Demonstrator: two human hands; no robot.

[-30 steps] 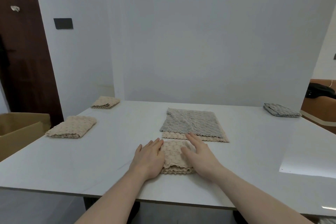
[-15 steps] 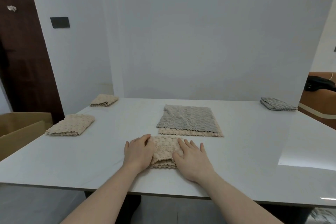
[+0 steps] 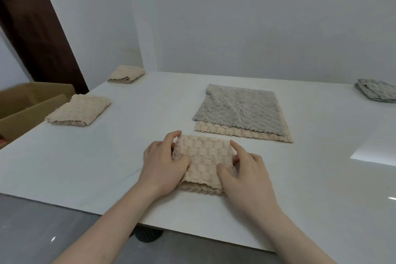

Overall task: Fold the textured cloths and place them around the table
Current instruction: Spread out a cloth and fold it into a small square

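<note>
Folded beige cloth [image 3: 203,161], a thick rectangular pad of waffle-like, scalloped weave, lying on the white table [image 3: 85,156] near its front edge, the stacked layer edges showing along the near side. Left hand [image 3: 162,163] grips the cloth's left end, fingers curled over the far left corner and thumb hidden at the edge. Right hand [image 3: 246,171] holds the right end, index finger extended along the far right corner, thumb pressed on the top face, the remaining fingers curled at the side. Just behind, apart from the held cloth, an unfolded grey cloth [image 3: 237,109] lies flat on a larger beige cloth [image 3: 242,134], whose scalloped border shows along the near and right sides; the grey one has a turned-in far left corner. On the table's left edge rest two more folded beige pads, one nearer [image 3: 79,110] and one at the far corner [image 3: 126,74], well apart. A folded grey pad [image 3: 377,91] sits at the far right, partly cut by the frame. Beside the table's left edge stands an open cardboard box [image 3: 25,105]; its contents cannot be made out, apart from a small red patch at the frame's edge. The tabletop is smooth and glossy, with a bright reflection at right. A dark wooden door [image 3: 36,28] and plain white walls lie behind.
</note>
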